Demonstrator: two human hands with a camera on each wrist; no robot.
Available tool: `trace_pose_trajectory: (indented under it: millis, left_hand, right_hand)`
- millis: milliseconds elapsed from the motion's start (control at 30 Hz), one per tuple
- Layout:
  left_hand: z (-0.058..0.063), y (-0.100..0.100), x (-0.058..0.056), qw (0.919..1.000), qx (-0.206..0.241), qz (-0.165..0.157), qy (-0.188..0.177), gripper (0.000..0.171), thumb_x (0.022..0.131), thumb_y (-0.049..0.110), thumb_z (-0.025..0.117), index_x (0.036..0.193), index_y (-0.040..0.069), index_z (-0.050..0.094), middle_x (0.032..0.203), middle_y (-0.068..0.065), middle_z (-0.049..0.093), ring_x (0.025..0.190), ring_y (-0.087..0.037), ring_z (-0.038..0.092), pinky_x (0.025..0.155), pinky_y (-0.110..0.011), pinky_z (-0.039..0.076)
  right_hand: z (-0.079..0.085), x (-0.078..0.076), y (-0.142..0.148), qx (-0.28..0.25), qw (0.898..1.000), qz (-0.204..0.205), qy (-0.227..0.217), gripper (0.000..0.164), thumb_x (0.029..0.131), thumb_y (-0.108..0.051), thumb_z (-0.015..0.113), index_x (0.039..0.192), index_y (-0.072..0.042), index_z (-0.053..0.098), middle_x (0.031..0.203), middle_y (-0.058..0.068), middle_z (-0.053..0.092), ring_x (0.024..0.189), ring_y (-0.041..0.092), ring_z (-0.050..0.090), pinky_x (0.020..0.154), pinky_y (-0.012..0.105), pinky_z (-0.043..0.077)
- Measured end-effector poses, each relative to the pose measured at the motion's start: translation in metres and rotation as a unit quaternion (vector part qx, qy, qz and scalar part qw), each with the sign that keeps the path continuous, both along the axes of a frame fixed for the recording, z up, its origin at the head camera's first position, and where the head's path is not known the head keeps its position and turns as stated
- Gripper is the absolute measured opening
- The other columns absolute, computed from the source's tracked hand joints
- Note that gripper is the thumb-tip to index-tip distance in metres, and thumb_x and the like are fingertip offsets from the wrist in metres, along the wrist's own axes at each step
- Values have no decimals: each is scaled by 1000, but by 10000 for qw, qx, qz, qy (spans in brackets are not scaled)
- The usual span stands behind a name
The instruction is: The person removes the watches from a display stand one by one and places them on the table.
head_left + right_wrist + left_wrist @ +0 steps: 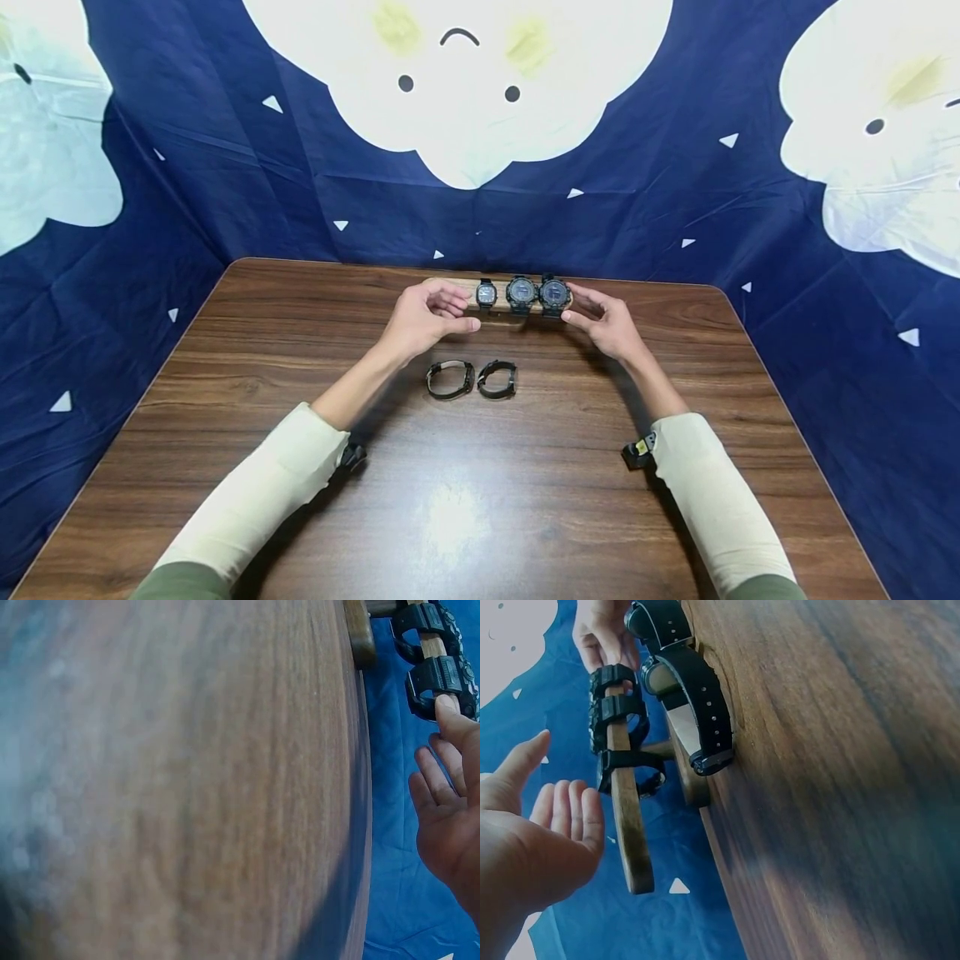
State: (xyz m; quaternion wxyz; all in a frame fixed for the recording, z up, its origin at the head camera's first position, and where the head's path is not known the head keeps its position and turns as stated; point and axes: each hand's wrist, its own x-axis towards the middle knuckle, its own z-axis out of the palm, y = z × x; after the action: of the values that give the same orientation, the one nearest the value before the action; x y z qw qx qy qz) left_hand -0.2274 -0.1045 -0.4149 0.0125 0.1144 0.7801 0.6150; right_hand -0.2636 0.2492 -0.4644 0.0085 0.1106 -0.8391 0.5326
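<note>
A wooden watch stand (467,292) stands near the table's back edge, its bar (634,847) carrying three dark watches. A square-faced watch (486,293) sits toward the left; two bulky round watches, one inner (521,292) and one outer (555,293), sit side by side at the right. My left hand (429,315) is by the bar's left end with relaxed fingers, apart from the bar in the left wrist view. With thumb and forefinger, my right hand (609,325) pinches the bar's right end, close against the outer watch; its other fingers (435,780) extend loosely.
Two strap watches, a left one (450,380) and a right one (497,380), lie on their sides on the brown wooden table (555,500), in front of the stand. A blue cloth (285,192) with white clouds hangs behind the table and along its sides.
</note>
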Motion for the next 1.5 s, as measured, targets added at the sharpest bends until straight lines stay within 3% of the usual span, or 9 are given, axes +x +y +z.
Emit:
trace_pose_trajectory:
  millis: [100, 200, 300, 600, 700, 833, 967, 1167, 1500]
  left_hand:
    - [1, 1, -1, 9999, -20, 88, 54, 51, 83, 7, 100, 127, -3, 77, 123, -32, 77, 103, -31, 76, 84, -18, 60]
    - [0, 0, -3, 9996, -109, 199, 155, 49, 83, 10, 100, 126, -1, 78, 119, -28, 79, 96, -19, 74, 83, -17, 59]
    - [0, 0, -4, 9988, -232, 336, 252, 48, 83, 12, 101, 125, 1, 79, 116, -22, 81, 94, -15, 73, 84, -17, 59]
    - [-2, 2, -10, 9969, -408, 541, 392, 51, 83, 15, 101, 127, 3, 78, 122, -21, 81, 111, -32, 75, 98, -30, 59]
    - [-2, 3, -10, 9964, -480, 578, 398, 53, 83, 17, 101, 129, 4, 78, 126, -21, 81, 115, -34, 74, 105, -40, 59]
    - [-3, 5, -11, 9954, -599, 624, 420, 53, 83, 20, 102, 129, 7, 79, 128, -18, 81, 120, -34, 73, 113, -49, 57]
    - [-5, 7, -12, 9928, -817, 691, 537, 51, 82, 24, 103, 127, 13, 80, 129, -12, 81, 123, -32, 72, 117, -51, 55]
    - [-7, 9, -16, 9885, -1096, 758, 714, 52, 81, 28, 103, 127, 16, 80, 134, -6, 79, 133, -31, 67, 121, -54, 49]
    - [-14, 11, -22, 9834, -1381, 647, 983, 55, 82, 28, 103, 130, 15, 80, 135, -7, 77, 142, -33, 59, 127, -55, 42]
  right_hand:
    - [0, -1, -1, -43, 10000, 13, 39, 58, 104, -9, 82, 159, -4, 63, 158, 24, 66, 151, 40, 62, 111, 16, 55]
    - [0, -1, -2, -34, 10000, 17, 66, 57, 104, -9, 82, 158, -3, 64, 156, 25, 67, 150, 40, 64, 111, 16, 56]
    - [1, -1, -3, 69, 9999, -14, 77, 56, 104, -11, 82, 157, -4, 65, 156, 25, 68, 149, 40, 64, 112, 19, 56]
    - [2, -2, -4, -50, 10000, 48, 8, 57, 104, -8, 81, 157, 0, 63, 156, 27, 67, 150, 42, 63, 110, 14, 55]
    - [3, -2, -4, -58, 10000, 46, -22, 57, 104, -8, 81, 157, 0, 63, 157, 27, 66, 151, 41, 63, 113, 19, 56]
    - [4, -1, -4, -9, 10000, 56, -28, 57, 104, -8, 81, 158, -1, 62, 157, 26, 66, 151, 41, 63, 121, 35, 55]
    - [4, -1, -4, -1, 10000, 52, -16, 57, 105, -8, 80, 158, -1, 62, 157, 27, 66, 151, 42, 62, 124, 47, 53]
    - [4, -2, -4, -58, 10000, 54, -27, 58, 104, -6, 80, 158, 0, 62, 157, 28, 65, 150, 43, 62, 123, 44, 54]
    - [3, 0, -2, -80, 9999, 87, 89, 60, 103, -4, 81, 159, 1, 60, 159, 30, 63, 152, 46, 60, 129, 55, 47]
